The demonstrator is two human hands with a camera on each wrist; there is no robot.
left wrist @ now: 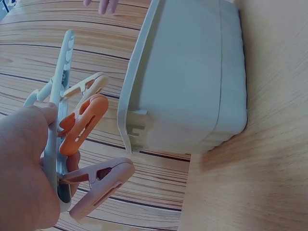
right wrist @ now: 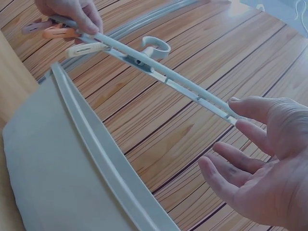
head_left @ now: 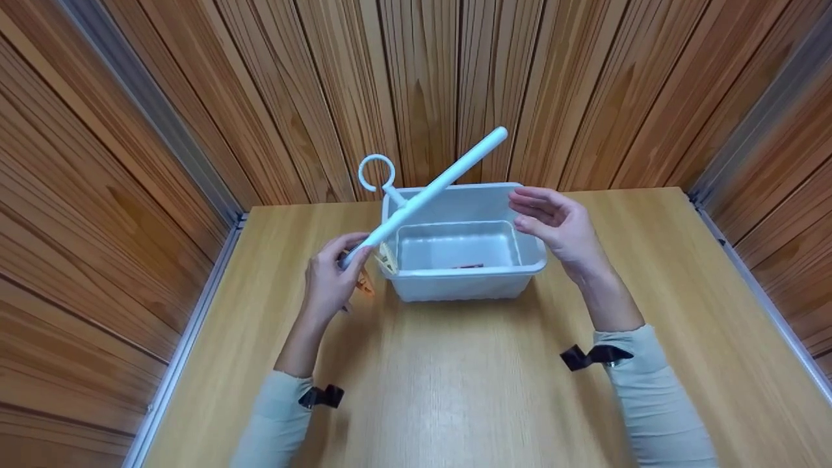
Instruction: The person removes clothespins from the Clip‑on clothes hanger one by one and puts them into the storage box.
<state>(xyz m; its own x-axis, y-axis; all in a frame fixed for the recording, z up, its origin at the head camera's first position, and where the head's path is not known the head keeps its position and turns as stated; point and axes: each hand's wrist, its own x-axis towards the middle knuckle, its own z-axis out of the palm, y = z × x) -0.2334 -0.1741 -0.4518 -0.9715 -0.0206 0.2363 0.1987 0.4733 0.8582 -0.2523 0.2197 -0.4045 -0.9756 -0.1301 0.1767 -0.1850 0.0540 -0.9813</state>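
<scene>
My left hand (head_left: 327, 281) grips one end of a pale blue clip hanger (head_left: 448, 177), which slants up over the grey bin (head_left: 463, 286) with its ring-shaped hook at the back. Three clothespins hang from the held half of the bar: a cream clothespin (left wrist: 98, 85), an orange clothespin (left wrist: 85, 126) and a dusty-pink clothespin (left wrist: 106, 185). The far half of the bar carries none. My right hand (head_left: 559, 233), fingers spread and slightly bent, hovers above the bin's right rim with nothing in it. In the right wrist view its fingertips overlap the hanger's free end.
Low inside the bin, a small dark red item (head_left: 469, 266) shows. The bin stands toward the back of a wooden table (head_left: 422, 390), close to a wood-plank wall (head_left: 422, 84). Metal rails (head_left: 185, 351) run along the sides.
</scene>
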